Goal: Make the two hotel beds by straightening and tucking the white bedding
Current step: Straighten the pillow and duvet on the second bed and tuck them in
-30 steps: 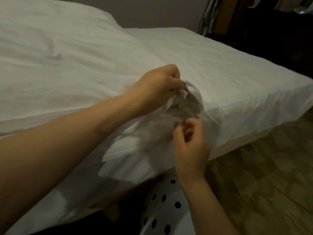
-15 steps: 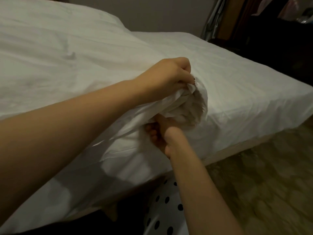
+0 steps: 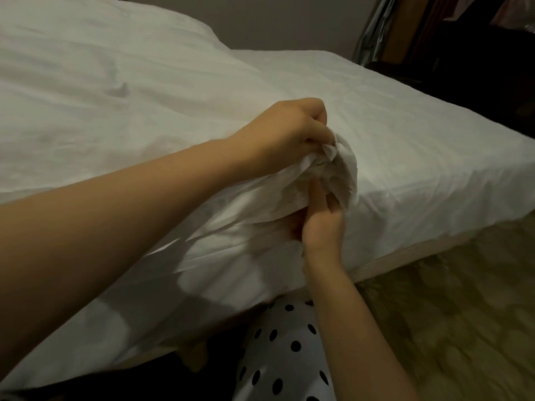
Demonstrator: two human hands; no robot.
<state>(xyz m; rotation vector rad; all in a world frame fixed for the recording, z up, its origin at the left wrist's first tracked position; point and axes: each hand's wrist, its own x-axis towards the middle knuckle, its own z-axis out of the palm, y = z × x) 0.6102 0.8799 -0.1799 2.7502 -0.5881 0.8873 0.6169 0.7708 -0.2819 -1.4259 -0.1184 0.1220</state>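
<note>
White bedding is filling most of the frame, spreading from the upper left to the centre right and draping over the near edge of the bed, whose pale base is showing as a strip at lower right. A puffier layer is lying across the upper left; a flatter, lightly creased layer is stretching away toward the upper right. The person's left forearm is crossing the frame from the lower left toward the centre. Patterned olive carpet is covering the lower right. Dark furniture is standing in the upper right corner, too dim to make out, beside a plain grey wall along the top. A white garment with black polka dots is showing at the bottom centre, below the bed edge. The left grip, at the centre of the frame, is pressing together with fingers curled, clutching a bunched corner of the bedding at the bed's edge. The right grip is reaching up from the bottom centre just beneath the left one, its fingers pushing up into the same bunch and pinching folds of it; motion blur is hiding exactly how many fingers are closing on the cloth. The two grips are sitting close together, almost touching, with the crumpled cloth between them.
</note>
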